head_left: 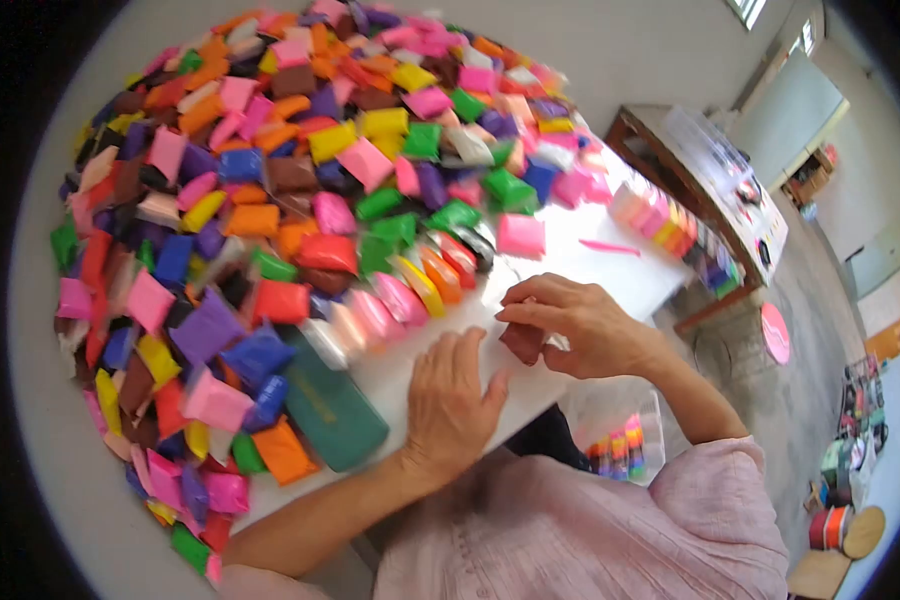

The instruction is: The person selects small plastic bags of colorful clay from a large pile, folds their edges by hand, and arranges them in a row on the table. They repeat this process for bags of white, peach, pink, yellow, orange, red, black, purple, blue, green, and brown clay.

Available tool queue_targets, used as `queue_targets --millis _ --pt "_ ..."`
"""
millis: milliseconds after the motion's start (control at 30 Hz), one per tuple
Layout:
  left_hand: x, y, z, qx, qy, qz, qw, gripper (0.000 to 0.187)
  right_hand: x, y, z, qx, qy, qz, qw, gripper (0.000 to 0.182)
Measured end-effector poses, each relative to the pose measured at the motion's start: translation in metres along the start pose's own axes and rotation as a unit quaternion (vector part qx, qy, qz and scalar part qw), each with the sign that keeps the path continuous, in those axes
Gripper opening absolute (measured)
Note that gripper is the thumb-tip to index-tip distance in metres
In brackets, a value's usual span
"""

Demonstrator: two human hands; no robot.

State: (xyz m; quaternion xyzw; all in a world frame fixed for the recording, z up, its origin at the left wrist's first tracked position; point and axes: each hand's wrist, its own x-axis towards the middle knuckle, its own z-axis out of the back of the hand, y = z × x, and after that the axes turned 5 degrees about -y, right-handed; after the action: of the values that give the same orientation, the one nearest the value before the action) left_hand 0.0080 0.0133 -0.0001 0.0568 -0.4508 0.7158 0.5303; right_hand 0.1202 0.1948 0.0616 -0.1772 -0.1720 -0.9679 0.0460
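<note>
A brown packet [522, 341] is held between the thumb and fingers of my right hand [585, 325], above the white table [410, 375]. My left hand [453, 400] lies on the table with its fingers stretched out, just left of that packet and holding nothing. Beyond my left hand runs a row of packets in white, peach, pink, yellow, orange, red and black, with a pink packet [399, 298] among them. A dark green case [332, 405] rests on the table to the left of my left hand.
A large pile of coloured packets [255, 220] covers the table's left and far parts. Packed coloured rows [670, 225] and a pink strip [610, 247] lie at the right. Below the edge is a clear bin [620, 435]; a wooden table [705, 180] and pink stool [774, 333] stand beyond.
</note>
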Motion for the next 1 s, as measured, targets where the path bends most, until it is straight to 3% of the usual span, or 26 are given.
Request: queue_targets --millis 100,200,300,400,533,767,867,1000 --pt "0.003 -0.004 0.004 0.008 0.06 -0.067 0.996 0.032 -0.018 0.008 -0.02 0.05 -0.013 -0.041 0.998 0.054" --pt "0.002 -0.005 0.003 0.011 0.071 -0.066 0.995 0.025 -0.029 0.005 -0.023 0.101 -0.044 -0.04 0.993 0.069" --pt "0.001 -0.007 0.001 0.014 0.066 -0.07 0.995 0.023 -0.048 0.014 -0.025 0.203 -0.115 -0.125 0.964 0.068" --pt "0.001 -0.008 0.001 0.02 0.065 -0.076 0.995 0.02 -0.065 0.019 -0.031 0.196 -0.21 -0.114 0.951 0.053" --pt "0.0 -0.009 0.0 0.028 0.072 -0.101 0.992 0.017 -0.069 0.029 -0.059 0.136 -0.252 -0.127 0.95 0.035" --pt "-0.003 -0.007 0.001 0.043 0.068 -0.124 0.989 0.014 -0.064 0.048 -0.074 -0.075 -0.339 -0.13 0.929 0.028" --pt "-0.003 -0.005 0.0 0.04 0.071 -0.131 0.988 0.013 -0.067 0.054 -0.07 -0.146 -0.273 -0.129 0.942 0.023" --pt "-0.001 -0.007 0.001 0.021 0.075 -0.133 0.988 0.012 -0.063 0.052 -0.074 -0.129 -0.285 -0.133 0.94 0.018"
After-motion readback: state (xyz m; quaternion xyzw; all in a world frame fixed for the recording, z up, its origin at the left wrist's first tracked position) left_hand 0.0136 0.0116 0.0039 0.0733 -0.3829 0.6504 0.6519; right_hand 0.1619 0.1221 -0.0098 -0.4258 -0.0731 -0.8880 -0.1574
